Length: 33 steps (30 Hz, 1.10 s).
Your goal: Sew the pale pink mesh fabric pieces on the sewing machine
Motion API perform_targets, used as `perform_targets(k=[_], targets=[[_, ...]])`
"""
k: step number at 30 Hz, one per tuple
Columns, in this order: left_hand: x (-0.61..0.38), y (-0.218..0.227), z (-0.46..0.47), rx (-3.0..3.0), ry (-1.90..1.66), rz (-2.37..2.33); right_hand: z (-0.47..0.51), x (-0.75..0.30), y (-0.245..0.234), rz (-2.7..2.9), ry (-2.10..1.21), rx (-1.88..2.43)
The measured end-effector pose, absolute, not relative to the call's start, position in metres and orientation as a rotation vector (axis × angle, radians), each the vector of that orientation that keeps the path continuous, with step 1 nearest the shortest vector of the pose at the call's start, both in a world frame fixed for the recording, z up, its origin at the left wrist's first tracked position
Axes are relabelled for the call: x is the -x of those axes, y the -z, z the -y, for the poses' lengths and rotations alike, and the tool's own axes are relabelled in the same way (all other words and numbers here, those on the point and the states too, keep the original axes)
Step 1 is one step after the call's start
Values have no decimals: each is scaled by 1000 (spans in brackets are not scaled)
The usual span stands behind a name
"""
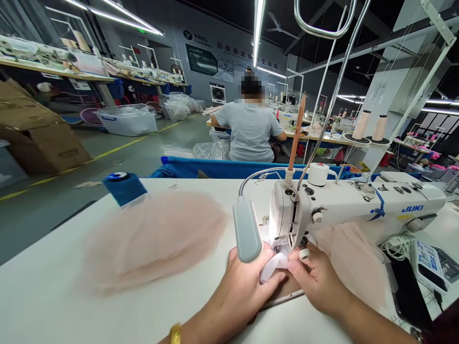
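A white sewing machine stands on the table, its needle area lit by a grey gooseneck lamp. Just in front of the presser foot, a small strip of white fabric is pinched between my two hands. My left hand has its thumb and fingers closed on the strip from the left side. From the right, my right hand grips the strip's other end with thumb and forefinger. Sheer pale pink fabric lies under the machine arm. The needle tip itself is hard to make out.
On the left of the table lies more sheer pink fabric, beside a blue thread cone. A black phone and a white boxed device sit at right. Ahead, a person sits facing away.
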<state>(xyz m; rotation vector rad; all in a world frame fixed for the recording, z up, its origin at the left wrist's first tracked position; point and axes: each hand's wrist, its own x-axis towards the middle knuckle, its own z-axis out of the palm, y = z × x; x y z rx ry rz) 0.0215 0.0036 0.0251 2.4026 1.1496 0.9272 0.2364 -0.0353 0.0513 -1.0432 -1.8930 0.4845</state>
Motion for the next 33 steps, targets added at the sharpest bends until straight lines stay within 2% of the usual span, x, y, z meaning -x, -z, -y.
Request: perform_targets(k=[12,33], targets=[[-23,-20,-5,-2435,-1196,-1172,37,-229,-54,1863,-492,984],[-19,-40,-2,-2491,-1081,-1191,41,-223,-60,1877,-494,918]])
